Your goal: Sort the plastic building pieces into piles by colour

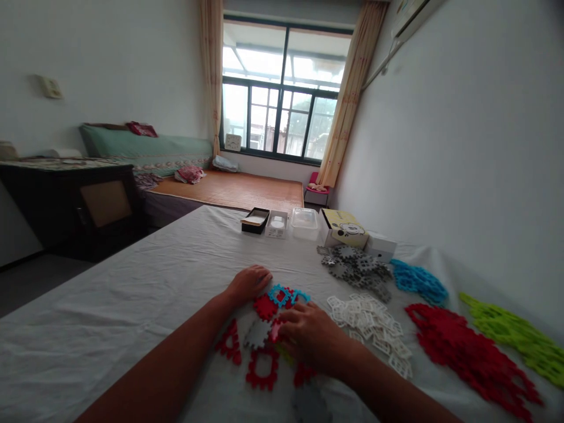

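Observation:
My left hand [252,283] lies on the white cloth with its fingers stretched out, at the edge of a red gear-edged plastic piece [265,308]. My right hand [315,338] is closed, its bent fingertips at a small red interlocking piece [277,330]; the palm hides part of it. Blue toothed pieces [279,295] lie over the red ones between my hands. A grey round gear-edged piece [257,335], a red triangular piece [230,343] and a red square frame piece [262,369] lie nearer me. A yellow-green piece [285,353] shows partly under my right hand.
On the right lie piles of grey pieces [352,264], white pieces [370,320], blue pieces [418,281], red pieces [467,352] and lime-green pieces [515,335]. A black box [254,222], a clear container [305,222] and a yellow box [346,228] stand at the far edge.

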Available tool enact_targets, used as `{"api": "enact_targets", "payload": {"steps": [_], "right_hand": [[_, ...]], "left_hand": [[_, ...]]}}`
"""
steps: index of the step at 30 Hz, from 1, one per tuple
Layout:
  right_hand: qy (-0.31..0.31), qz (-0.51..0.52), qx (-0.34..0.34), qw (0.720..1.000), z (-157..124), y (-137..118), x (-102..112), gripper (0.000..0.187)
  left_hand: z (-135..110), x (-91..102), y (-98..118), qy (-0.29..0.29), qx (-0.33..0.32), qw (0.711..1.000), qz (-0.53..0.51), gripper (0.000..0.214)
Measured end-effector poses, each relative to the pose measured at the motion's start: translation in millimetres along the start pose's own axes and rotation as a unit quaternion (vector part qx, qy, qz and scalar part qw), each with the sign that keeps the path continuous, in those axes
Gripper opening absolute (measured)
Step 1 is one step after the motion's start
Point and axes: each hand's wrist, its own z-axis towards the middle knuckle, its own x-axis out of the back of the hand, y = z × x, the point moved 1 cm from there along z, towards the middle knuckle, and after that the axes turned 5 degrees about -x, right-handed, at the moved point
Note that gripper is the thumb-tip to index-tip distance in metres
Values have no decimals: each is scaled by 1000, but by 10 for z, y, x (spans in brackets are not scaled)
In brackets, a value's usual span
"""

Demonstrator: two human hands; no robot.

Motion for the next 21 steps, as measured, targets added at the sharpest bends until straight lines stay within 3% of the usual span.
{"api": "enact_targets", "payload": {"steps": [4,7,9,12,16,18,21], "right_hand": [[61,-64,-32,996,-161,6,151,16],[93,21,-101,990,-408,185,286,20],[141,108,-178,968,-685,446,362,23],[228,176,-328,900,-1307,1004,454,31],[308,94,-479,817,-2263,1754,533,32],[310,65,-513,798,-2627,2039,534,33],[308,37,-536,785,-2942,2323,530,36]], "left_hand": [[8,4,-9,0,4,1000,-3,31],[14,6,-29,-9,11,1000,-11,33],[20,1,-56,-16,17,1000,-13,35],[28,-15,-96,-21,23,999,-13,37],[31,-28,-111,-19,18,1000,-6,35],[32,-29,-107,-18,17,1000,-1,35],[36,-27,-99,-18,15,1000,3,34]]}}
